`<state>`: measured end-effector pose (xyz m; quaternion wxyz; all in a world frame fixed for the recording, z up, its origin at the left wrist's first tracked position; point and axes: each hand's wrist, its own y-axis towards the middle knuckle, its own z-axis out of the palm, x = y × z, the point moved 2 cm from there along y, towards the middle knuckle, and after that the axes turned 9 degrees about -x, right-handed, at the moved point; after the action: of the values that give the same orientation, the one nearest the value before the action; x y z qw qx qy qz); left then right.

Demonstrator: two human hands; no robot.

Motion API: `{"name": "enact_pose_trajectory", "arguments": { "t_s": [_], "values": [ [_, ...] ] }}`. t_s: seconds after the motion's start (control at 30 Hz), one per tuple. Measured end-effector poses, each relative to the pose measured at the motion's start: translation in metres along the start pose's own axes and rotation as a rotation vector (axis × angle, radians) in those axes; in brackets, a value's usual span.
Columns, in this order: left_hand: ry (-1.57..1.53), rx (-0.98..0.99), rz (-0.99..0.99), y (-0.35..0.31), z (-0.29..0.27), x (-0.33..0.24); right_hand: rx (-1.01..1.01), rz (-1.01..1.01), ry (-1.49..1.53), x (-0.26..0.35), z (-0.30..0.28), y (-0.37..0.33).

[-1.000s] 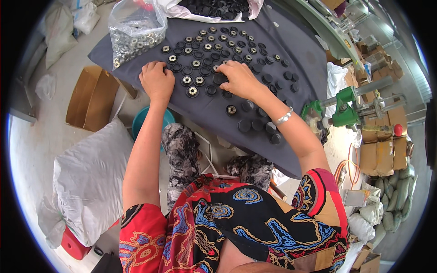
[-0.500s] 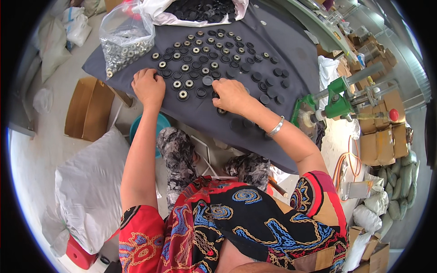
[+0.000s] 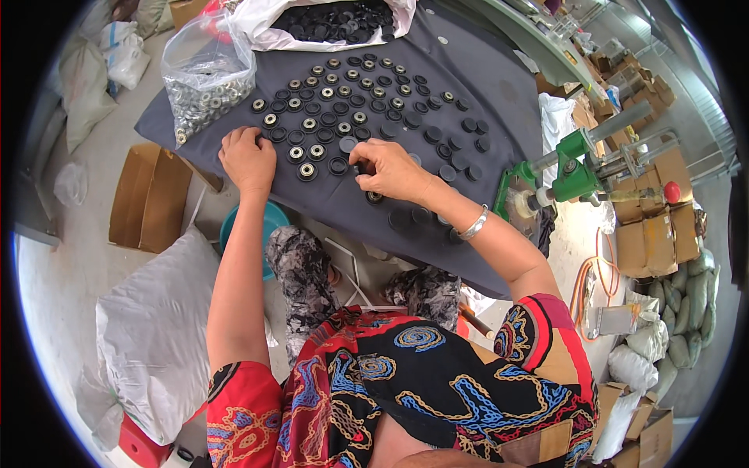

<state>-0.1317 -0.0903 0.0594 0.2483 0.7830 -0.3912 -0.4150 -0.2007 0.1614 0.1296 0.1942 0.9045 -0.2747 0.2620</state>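
A small black round cap (image 3: pixel 361 168) is pinched by the right hand (image 3: pixel 395 170) above dark-grey cloth (image 3: pixel 480 78).
A flat grey disc (image 3: pixel 348 144) has been uncovered beside it, seemingly placed; the left hand (image 3: pixel 251 160) is curled, any contents hidden.

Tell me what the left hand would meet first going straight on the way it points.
The left hand would probably meet the metal-centred black ring just ahead, slightly right; depth leaves actual contact unclear.
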Motion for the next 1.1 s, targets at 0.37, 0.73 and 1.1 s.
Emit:
{"name": "enact_pose_trajectory", "arguments": {
  "t_s": [0.37,0.73,1.1],
  "values": [
    [-0.012,0.009,-0.008,-0.001,0.002,0.003,0.303,-0.086,-0.316,0.001,-0.014,0.011],
    [0.011,0.013,-0.010,-0.002,-0.001,0.000,0.172,-0.136,-0.287,0.011,-0.021,-0.029],
    [0.018,0.035,-0.009,0.000,-0.001,0.000,0.220,-0.231,-0.546,0.016,-0.013,-0.030]
  ]
}}
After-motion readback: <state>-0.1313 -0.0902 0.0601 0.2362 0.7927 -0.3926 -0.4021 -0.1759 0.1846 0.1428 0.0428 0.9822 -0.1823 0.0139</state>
